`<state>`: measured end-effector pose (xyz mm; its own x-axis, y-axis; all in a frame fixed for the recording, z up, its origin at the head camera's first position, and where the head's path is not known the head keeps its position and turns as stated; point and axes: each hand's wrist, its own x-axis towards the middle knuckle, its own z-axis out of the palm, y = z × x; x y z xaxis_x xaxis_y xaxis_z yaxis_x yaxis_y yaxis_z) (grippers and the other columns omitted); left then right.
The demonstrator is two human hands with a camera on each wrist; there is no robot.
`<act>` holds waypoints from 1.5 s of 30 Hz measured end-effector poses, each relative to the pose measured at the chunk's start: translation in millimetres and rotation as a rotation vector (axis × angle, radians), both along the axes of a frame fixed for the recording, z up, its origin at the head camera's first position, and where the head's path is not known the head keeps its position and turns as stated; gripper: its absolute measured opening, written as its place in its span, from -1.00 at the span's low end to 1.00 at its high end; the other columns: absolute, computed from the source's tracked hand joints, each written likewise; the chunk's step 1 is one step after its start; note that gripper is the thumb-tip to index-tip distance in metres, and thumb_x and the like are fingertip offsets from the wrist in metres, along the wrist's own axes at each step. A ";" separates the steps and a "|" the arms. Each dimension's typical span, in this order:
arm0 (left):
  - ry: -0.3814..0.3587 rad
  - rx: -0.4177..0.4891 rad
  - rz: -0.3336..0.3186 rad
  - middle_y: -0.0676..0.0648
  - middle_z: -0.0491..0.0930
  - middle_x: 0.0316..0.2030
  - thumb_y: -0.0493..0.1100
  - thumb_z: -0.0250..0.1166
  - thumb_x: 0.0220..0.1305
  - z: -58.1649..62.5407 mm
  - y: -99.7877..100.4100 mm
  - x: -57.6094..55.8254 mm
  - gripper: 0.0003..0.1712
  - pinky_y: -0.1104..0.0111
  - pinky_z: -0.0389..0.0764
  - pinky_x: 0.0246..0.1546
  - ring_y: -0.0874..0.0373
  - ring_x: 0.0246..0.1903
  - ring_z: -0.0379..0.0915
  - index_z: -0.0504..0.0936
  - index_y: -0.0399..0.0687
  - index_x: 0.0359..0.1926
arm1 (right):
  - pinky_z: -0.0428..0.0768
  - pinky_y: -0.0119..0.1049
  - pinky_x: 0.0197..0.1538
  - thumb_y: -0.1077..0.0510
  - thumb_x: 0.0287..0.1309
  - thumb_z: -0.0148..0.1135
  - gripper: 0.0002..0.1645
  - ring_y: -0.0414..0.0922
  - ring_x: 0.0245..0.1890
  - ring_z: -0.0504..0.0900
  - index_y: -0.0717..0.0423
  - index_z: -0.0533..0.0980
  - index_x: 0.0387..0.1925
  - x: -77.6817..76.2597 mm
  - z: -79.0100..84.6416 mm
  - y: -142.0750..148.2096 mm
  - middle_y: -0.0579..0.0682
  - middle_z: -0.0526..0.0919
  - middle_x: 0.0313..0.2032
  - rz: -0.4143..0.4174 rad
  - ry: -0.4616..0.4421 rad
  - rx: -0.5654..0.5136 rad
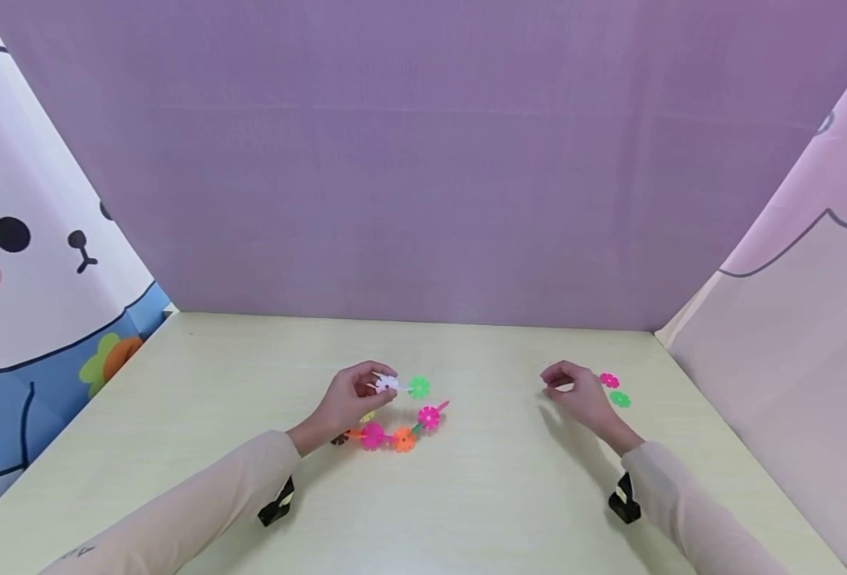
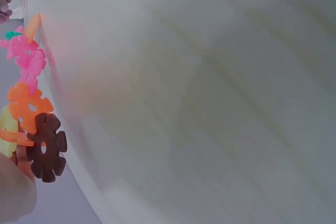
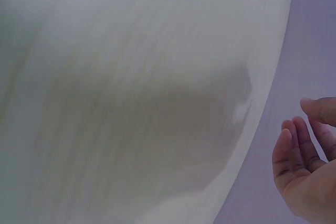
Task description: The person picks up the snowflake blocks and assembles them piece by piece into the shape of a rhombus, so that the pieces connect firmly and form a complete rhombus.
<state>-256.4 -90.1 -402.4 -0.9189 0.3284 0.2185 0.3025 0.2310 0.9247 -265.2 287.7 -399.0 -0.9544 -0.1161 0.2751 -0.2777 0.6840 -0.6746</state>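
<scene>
My left hand [image 1: 346, 401] pinches a white notched flower-shaped disc [image 1: 387, 385] between thumb and fingers. It belongs to a chain of interlocked plastic discs. A green disc [image 1: 419, 387] is joined to the white one's right. Below hang a pink disc [image 1: 428, 418], an orange disc [image 1: 403, 439] and another pink disc [image 1: 372, 435], curving round toward the wrist. Close up in the left wrist view are a brown disc [image 2: 46, 148] and a pale yellow disc [image 2: 8, 129], partly cut off. My right hand [image 1: 578, 391] hovers over the table, fingers loosely bent and holding nothing.
Beyond the right hand, a loose pink disc [image 1: 609, 380] and a green disc [image 1: 620, 398] lie on the pale wooden table [image 1: 467, 511]. A purple panel [image 1: 423, 176] rises at the table's back edge. Printed cloths hang at both sides.
</scene>
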 end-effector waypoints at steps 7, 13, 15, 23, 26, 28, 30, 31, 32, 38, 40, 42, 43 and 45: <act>0.006 0.003 0.006 -0.16 0.60 -0.45 -0.18 0.33 0.09 -7.9 -1.5 -5.1 -0.71 0.46 0.51 -0.50 0.09 -0.54 0.41 0.56 -0.06 -0.12 | 0.59 -0.21 -0.18 0.42 -0.04 0.19 -0.75 0.12 -0.22 0.62 0.37 0.50 -0.23 3.6 2.0 32.6 0.29 0.62 -0.25 -0.067 0.003 0.094; 0.007 -0.004 0.012 -0.09 0.59 -0.47 -0.18 0.33 0.09 -7.3 -1.5 -4.6 -0.74 0.44 0.52 -0.50 0.10 -0.55 0.42 0.57 0.03 -0.14 | 0.58 -0.12 -0.17 0.42 -0.06 0.18 -0.74 0.15 -0.24 0.60 0.40 0.49 -0.23 6.4 1.9 58.4 0.31 0.60 -0.25 -0.096 0.008 0.154; 0.007 -0.007 0.014 -0.08 0.58 -0.48 -0.18 0.33 0.09 -7.0 -1.7 -4.3 -0.74 0.45 0.51 -0.50 0.12 -0.55 0.41 0.57 0.03 -0.14 | 0.57 -0.16 -0.18 0.41 -0.06 0.19 -0.74 0.15 -0.24 0.60 0.39 0.49 -0.23 6.6 0.8 66.8 0.31 0.60 -0.24 -0.112 0.008 0.181; 0.013 0.002 0.008 -0.14 0.56 -0.48 -0.16 0.33 0.09 -6.9 -2.2 -3.5 -0.71 0.46 0.49 -0.52 0.09 -0.56 0.39 0.56 -0.03 -0.13 | 0.55 -0.13 -0.21 0.40 -0.12 0.22 -0.74 0.19 -0.28 0.60 0.39 0.50 -0.27 8.3 -2.7 91.5 0.32 0.60 -0.24 -0.130 0.019 0.252; 0.010 0.000 0.007 -0.19 0.56 -0.46 -0.19 0.32 0.10 -5.4 -2.1 -2.3 -0.71 0.47 0.48 -0.52 0.09 -0.55 0.39 0.55 -0.06 -0.11 | 0.53 0.01 -0.17 0.39 -0.13 0.23 -0.73 0.21 -0.28 0.58 0.41 0.48 -0.28 8.7 -3.1 96.4 0.32 0.59 -0.29 -0.132 -0.002 0.278; 0.006 -0.005 0.005 -0.23 0.56 -0.44 -0.23 0.30 0.11 -3.2 -1.6 -0.6 -0.71 0.48 0.47 -0.52 0.09 -0.54 0.38 0.55 -0.09 -0.10 | 0.51 0.05 -0.16 0.38 -0.14 0.23 -0.71 0.22 -0.28 0.57 0.43 0.48 -0.28 8.7 -3.0 99.3 0.33 0.58 -0.30 -0.129 -0.022 0.290; 0.006 -0.006 -0.001 -0.27 0.55 -0.43 -0.27 0.29 0.12 1.6 -0.6 3.0 -0.71 0.48 0.47 -0.51 0.10 -0.54 0.38 0.54 -0.13 -0.09 | 0.51 0.06 -0.16 0.37 -0.15 0.23 -0.70 0.22 -0.28 0.56 0.43 0.47 -0.28 8.5 -3.1 102.3 0.33 0.58 -0.30 -0.127 -0.034 0.304; 0.006 -0.008 -0.001 -0.29 0.55 -0.43 -0.28 0.28 0.12 4.7 -0.1 5.3 -0.72 0.48 0.47 -0.51 0.11 -0.54 0.38 0.54 -0.14 -0.09 | 0.51 0.06 -0.17 0.37 -0.16 0.23 -0.70 0.21 -0.29 0.57 0.43 0.48 -0.28 8.2 -3.5 103.7 0.33 0.58 -0.30 -0.127 -0.038 0.315; 0.005 -0.010 -0.002 -0.30 0.55 -0.42 -0.28 0.28 0.13 7.7 0.3 7.4 -0.72 0.48 0.47 -0.50 0.11 -0.54 0.38 0.54 -0.15 -0.09 | 0.51 0.07 -0.17 0.36 -0.16 0.23 -0.70 0.22 -0.29 0.56 0.43 0.48 -0.28 7.9 -3.8 105.1 0.33 0.58 -0.31 -0.124 -0.044 0.324; 0.001 -0.013 -0.002 -0.31 0.56 -0.42 -0.30 0.27 0.13 19.2 2.1 16.0 -0.73 0.46 0.50 -0.48 -0.05 -0.50 0.41 0.54 -0.17 -0.10 | 0.52 0.05 -0.17 0.34 -0.16 0.23 -0.69 0.20 -0.30 0.56 0.43 0.48 -0.28 6.6 -7.1 110.9 0.32 0.59 -0.31 -0.129 -0.066 0.353; 0.002 -0.013 -0.003 -0.30 0.56 -0.42 -0.30 0.27 0.13 19.7 2.1 16.3 -0.73 0.46 0.50 -0.48 -0.11 -0.49 0.41 0.54 -0.17 -0.10 | 0.51 0.05 -0.18 0.34 -0.15 0.23 -0.69 0.19 -0.30 0.56 0.44 0.48 -0.28 6.1 -7.8 111.6 0.31 0.59 -0.32 -0.131 -0.071 0.352; 0.001 -0.012 -0.003 -0.30 0.56 -0.43 -0.29 0.27 0.13 19.2 2.1 16.1 -0.73 0.46 0.49 -0.49 -0.12 -0.50 0.41 0.54 -0.16 -0.10 | 0.52 0.04 -0.18 0.35 -0.14 0.22 -0.70 0.18 -0.30 0.56 0.43 0.48 -0.28 5.8 -8.6 112.0 0.30 0.59 -0.33 -0.135 -0.073 0.350; 0.000 -0.013 -0.003 -0.29 0.56 -0.43 -0.29 0.27 0.13 19.0 2.0 16.0 -0.73 0.47 0.49 -0.49 -0.13 -0.49 0.41 0.54 -0.15 -0.10 | 0.52 0.04 -0.18 0.35 -0.14 0.22 -0.71 0.18 -0.31 0.57 0.43 0.48 -0.28 5.4 -9.0 112.1 0.29 0.59 -0.33 -0.135 -0.072 0.352; 0.002 -0.015 -0.003 -0.28 0.56 -0.43 -0.29 0.27 0.13 18.3 1.7 15.8 -0.73 0.48 0.49 -0.49 -0.07 -0.51 0.40 0.54 -0.15 -0.11 | 0.52 0.03 -0.19 0.35 -0.14 0.22 -0.71 0.17 -0.31 0.56 0.43 0.48 -0.29 4.8 -10.0 112.4 0.29 0.59 -0.34 -0.134 -0.072 0.351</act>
